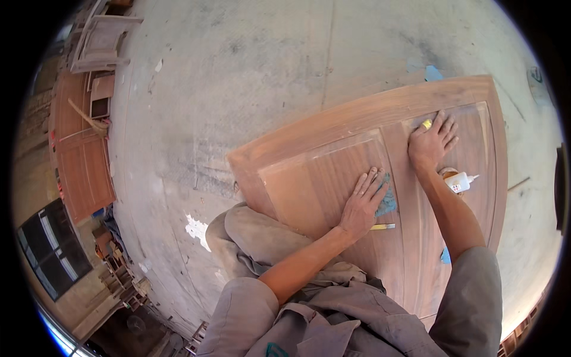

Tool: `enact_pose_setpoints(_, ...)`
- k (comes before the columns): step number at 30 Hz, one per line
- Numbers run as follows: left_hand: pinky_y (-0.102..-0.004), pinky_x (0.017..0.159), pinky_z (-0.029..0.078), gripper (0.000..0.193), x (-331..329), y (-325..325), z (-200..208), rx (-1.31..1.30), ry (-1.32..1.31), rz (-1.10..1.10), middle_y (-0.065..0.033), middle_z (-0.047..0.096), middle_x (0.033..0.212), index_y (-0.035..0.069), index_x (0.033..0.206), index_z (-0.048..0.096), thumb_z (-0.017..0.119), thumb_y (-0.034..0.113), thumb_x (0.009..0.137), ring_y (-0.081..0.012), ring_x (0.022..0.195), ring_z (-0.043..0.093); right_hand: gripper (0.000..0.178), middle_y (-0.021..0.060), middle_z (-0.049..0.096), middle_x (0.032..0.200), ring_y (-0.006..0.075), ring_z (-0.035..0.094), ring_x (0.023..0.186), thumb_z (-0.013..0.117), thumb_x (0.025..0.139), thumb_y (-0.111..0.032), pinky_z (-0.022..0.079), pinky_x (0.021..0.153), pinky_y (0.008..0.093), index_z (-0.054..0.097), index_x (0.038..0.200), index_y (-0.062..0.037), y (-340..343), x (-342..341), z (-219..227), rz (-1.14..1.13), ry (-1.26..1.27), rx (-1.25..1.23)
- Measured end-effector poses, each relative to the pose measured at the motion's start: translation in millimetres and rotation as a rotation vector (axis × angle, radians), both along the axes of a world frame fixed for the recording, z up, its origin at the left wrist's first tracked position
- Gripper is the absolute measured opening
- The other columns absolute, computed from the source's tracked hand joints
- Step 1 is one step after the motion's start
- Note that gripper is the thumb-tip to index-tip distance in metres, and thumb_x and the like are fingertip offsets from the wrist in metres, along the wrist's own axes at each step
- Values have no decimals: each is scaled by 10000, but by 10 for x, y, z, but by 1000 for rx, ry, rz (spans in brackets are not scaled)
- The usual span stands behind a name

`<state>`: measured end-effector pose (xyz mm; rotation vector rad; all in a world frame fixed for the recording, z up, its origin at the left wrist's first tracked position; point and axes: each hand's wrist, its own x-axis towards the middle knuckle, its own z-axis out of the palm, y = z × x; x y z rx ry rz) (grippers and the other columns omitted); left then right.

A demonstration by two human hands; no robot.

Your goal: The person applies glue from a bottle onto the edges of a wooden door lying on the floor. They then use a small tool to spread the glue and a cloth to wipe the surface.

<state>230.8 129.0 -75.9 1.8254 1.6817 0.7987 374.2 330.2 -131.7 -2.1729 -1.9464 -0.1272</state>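
Observation:
A reddish-brown wooden door panel [389,154] with a curved edge and recessed fields lies flat in front of me. My left hand [358,205] rests palm down on it, fingers close together over a crumpled blue piece of sandpaper [386,199] that sticks out beside the thumb. My right hand [433,143] lies flat farther up the panel, fingers apart and nothing in it. A yellow band [427,124] wraps one of its digits. Below the left hand is a short, flat yellow tool [382,226]. Near my right forearm, a white squeeze bottle [458,182] lies against a small round container [445,172].
Blue scraps lie on the floor [433,73] beyond the panel and on the panel [445,256] by my right elbow. My bent knee [262,229] touches the panel's left side. Wooden furniture frames [104,41] and another panelled door [86,172] stand along the left.

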Motion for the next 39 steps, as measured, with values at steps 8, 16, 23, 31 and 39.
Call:
enact_pose_setpoints(8, -518, 1221, 367, 583, -1907, -578, 393, 152, 391, 409, -182, 567, 1493, -45, 1403, 571, 654, -20, 826, -364, 1457, 458, 617, 161, 297, 1696, 342, 200, 1592, 426, 1042, -382, 123, 1285, 544, 352, 1616, -170, 18, 135, -234, -51, -97, -21)
enact_pose_setpoints(16, -509, 1261, 285, 623, -2200, -1140, 133, -96, 479, 455, -281, 483, 1538, -138, 1438, 476, 592, -68, 830, -407, 1501, 381, 611, 151, 322, 1689, 340, 238, 1582, 427, 1041, -383, 164, 1276, 548, 374, 1610, -166, 190, 231, -286, -58, -148, -20)
enact_pose_setpoints(23, -477, 1284, 244, 583, -2272, -1211, 46, -100, 481, 434, -277, 464, 1560, -143, 1467, 452, 544, 48, 924, -378, 1520, 359, 602, 139, 338, 1685, 336, 245, 1579, 405, 1049, -391, 166, 1274, 549, 376, 1613, -180, 233, 313, -320, -68, -131, -14)
enact_pose_setpoints(31, -477, 1270, 285, 554, -2339, -1266, -1, -89, 425, 418, -278, 456, 1566, -137, 1442, 488, 535, -36, 900, -389, 1506, 385, 596, 133, 352, 1680, 328, 264, 1572, 381, 1058, -411, 178, 1274, 527, 381, 1614, -197, 251, 345, -340, -76, -147, -15)
enact_pose_setpoints(39, -465, 1280, 266, 578, -2503, -1008, -52, -17, 448, 416, -259, 449, 1580, -119, 1459, 487, 536, -44, 887, -367, 1517, 372, 586, 111, 361, 1678, 308, 274, 1570, 376, 1057, -427, 184, 1276, 513, 401, 1608, -227, 238, 257, -338, -94, -177, -26)
